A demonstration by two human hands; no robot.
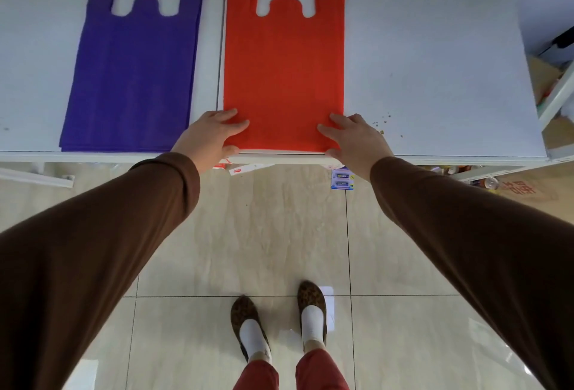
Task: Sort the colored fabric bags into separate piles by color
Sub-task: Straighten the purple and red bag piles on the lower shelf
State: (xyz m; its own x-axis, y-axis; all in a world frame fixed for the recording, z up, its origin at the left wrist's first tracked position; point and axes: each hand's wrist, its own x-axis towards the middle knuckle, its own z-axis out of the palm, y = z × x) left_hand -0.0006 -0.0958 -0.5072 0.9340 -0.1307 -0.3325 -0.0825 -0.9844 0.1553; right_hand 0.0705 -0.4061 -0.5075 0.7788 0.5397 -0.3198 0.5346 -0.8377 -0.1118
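Observation:
A flat stack of red fabric bags (pixel 284 79) lies on the white table (pixel 435 79), handles pointing away from me. To its left lies a separate flat stack of purple bags (pixel 133 79). My left hand (pixel 211 138) rests on the red stack's near left corner, fingers spread on top and thumb at the near edge. My right hand (pixel 354 138) lies the same way on the near right corner. Both hands press the red stack close to the table's front edge.
A seam (pixel 221 47) between two table panels runs between the purple and red stacks. Bare white surface extends right of the red stack. Shelving and boxes (pixel 556 94) stand at the right. Small packets (pixel 341 178) lie on the tiled floor under the table edge.

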